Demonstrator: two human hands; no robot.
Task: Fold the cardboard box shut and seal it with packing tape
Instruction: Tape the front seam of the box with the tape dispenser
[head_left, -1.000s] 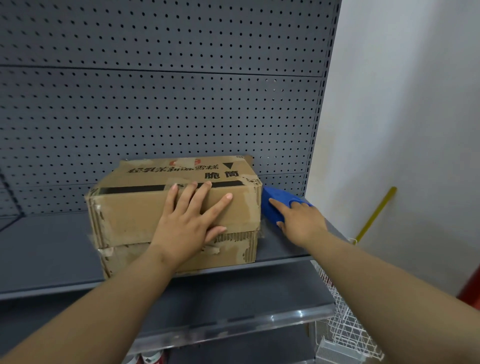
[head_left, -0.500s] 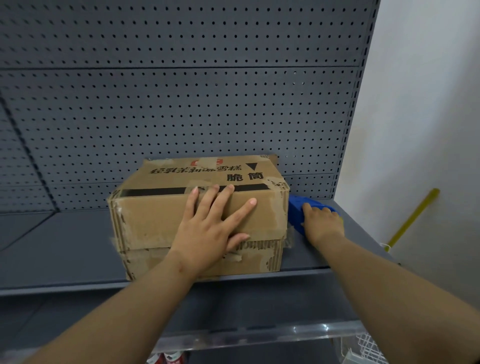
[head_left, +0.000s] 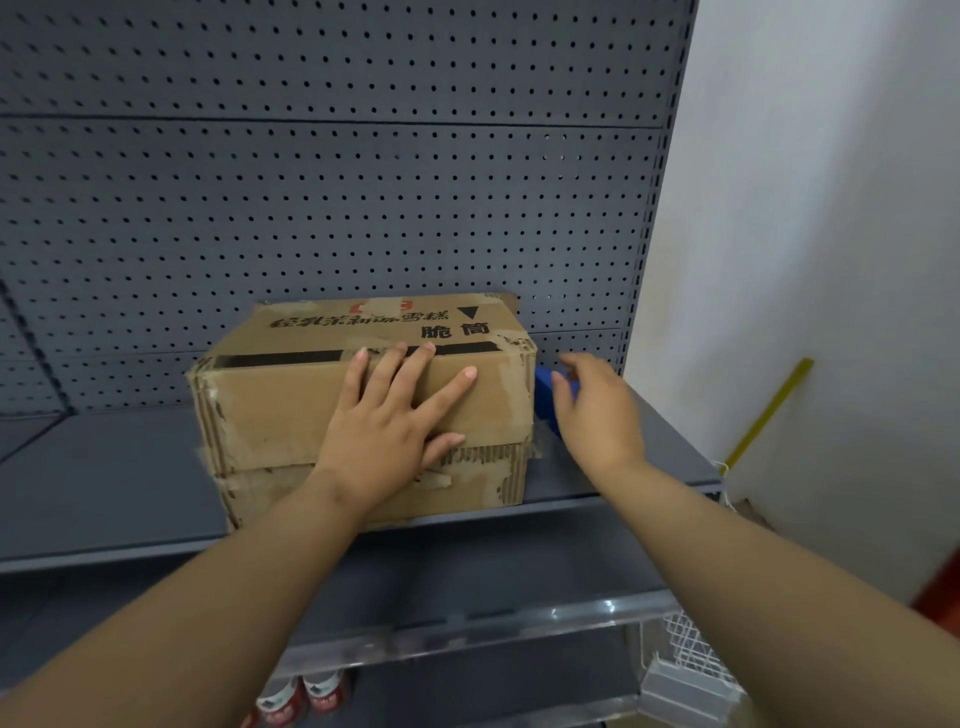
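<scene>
Box (head_left: 270, 410): closed, on the grey shelf (head_left: 104, 483), torn tape scraps on its front.
Left grip (head_left: 395, 421): wide, fingers straight, flat against the box's front face.
Right grip (head_left: 597, 415): loose, fingers half bent, holding nothing, over a blue object (head_left: 543, 395) at the box's 3 o'clock.

Soft, even light is seen, brightest on the white wall (head_left: 805, 208) at right. The right hand (head_left: 597, 415) is smeared by motion blur. Glare is caught on the clear shelf strip (head_left: 605, 607), and the pegboard (head_left: 311, 208) seams are bowed toward the edges.
</scene>
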